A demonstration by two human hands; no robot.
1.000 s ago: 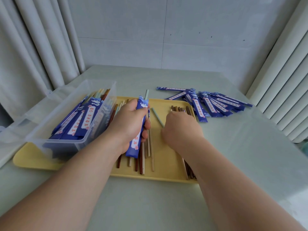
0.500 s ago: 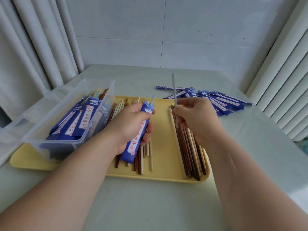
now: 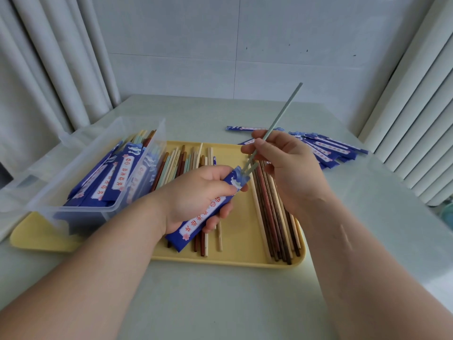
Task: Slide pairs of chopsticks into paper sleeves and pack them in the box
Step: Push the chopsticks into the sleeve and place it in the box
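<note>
My left hand [image 3: 196, 192] grips a blue paper sleeve [image 3: 203, 214] above the yellow tray [image 3: 235, 256], its open end pointing up and right. My right hand [image 3: 289, 168] pinches a pale green chopstick [image 3: 282, 116] whose lower tip sits in the sleeve's mouth, beside a second pale tip poking out there. Loose chopsticks [image 3: 272, 212] lie in rows on the tray. The clear plastic box [image 3: 81, 168] on the tray's left end holds several filled blue sleeves.
A pile of empty blue sleeves [image 3: 328, 148] lies on the table behind the tray at right. Curtains hang at left, a ribbed white panel at right, a wall behind. The grey table [image 3: 220, 303] extends in front of the tray.
My right hand picked the green chopstick off the tray, raised it and brought its tip to the sleeve's mouth. My left hand tilted the sleeve toward it.
</note>
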